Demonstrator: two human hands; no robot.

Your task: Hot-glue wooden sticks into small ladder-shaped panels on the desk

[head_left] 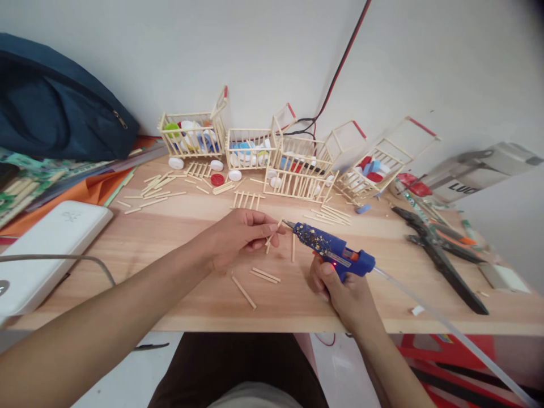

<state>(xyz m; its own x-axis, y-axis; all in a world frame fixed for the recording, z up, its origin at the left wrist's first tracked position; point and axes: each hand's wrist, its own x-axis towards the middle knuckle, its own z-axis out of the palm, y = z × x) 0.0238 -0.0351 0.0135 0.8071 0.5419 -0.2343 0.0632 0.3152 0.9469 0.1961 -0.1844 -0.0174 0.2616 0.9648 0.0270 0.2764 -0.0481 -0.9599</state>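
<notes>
Between the thumb and fingers of my left hand (250, 231) are short wooden sticks (269, 245), their upper ends close together. My right hand (340, 289) is wrapped round the handle of a blue glue gun (335, 247), whose red light glows. The metal nozzle (289, 224) points left and is at the tip of the held sticks; I cannot tell whether it touches. A long clear glue stick (442, 320) trails from the gun's back. On the table near my hands lie a few loose sticks (243, 292) and a small ladder-like stick panel (247, 200).
Several small stick carts (193, 136) holding bottle caps stand along the wall. Loose sticks (155, 190) lie before them. A white power bank (55, 255) and blue bag (63, 102) are at left. Black-handled cutters (446, 260) lie at right, near a small white box (505, 277).
</notes>
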